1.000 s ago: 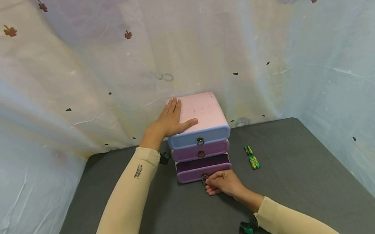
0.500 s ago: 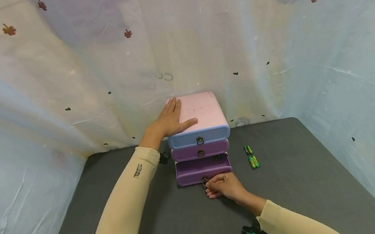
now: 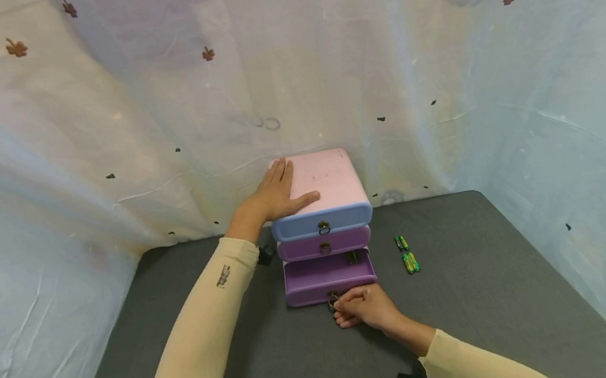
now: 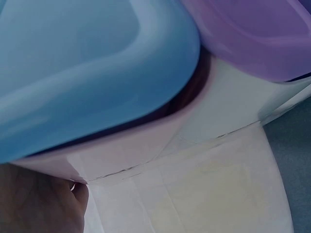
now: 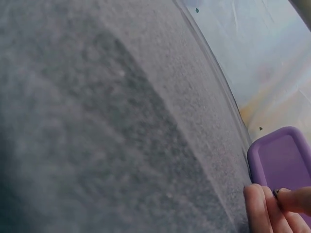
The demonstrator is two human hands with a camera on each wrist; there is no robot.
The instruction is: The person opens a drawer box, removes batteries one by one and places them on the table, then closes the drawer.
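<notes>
A small chest of drawers (image 3: 330, 175) with a pink top stands at the far side of the table. My left hand (image 3: 271, 197) rests flat on that top, fingers spread. The upper drawer has a blue front (image 3: 297, 226); the middle drawer (image 3: 297, 249) is purple, and both are closed. Out at the bottom is a purple drawer (image 3: 302, 296), with small dark greenish items (image 3: 353, 257) at its back right. My right hand (image 3: 366, 308) pinches its metal ring pull (image 3: 332, 303) between thumb and finger. In the right wrist view, the fingers (image 5: 257, 208) overlap the purple drawer front (image 5: 279, 160).
Several green and yellow batteries (image 3: 410, 262) lie on the grey table (image 3: 467, 321), right of the chest. A pale plastic curtain (image 3: 287, 86) hangs close behind the chest and along both sides.
My right hand has moved toward me with the ring pull, and the bottom drawer has slid farther out, showing more of its inside. My left hand has stayed on the pink top.
</notes>
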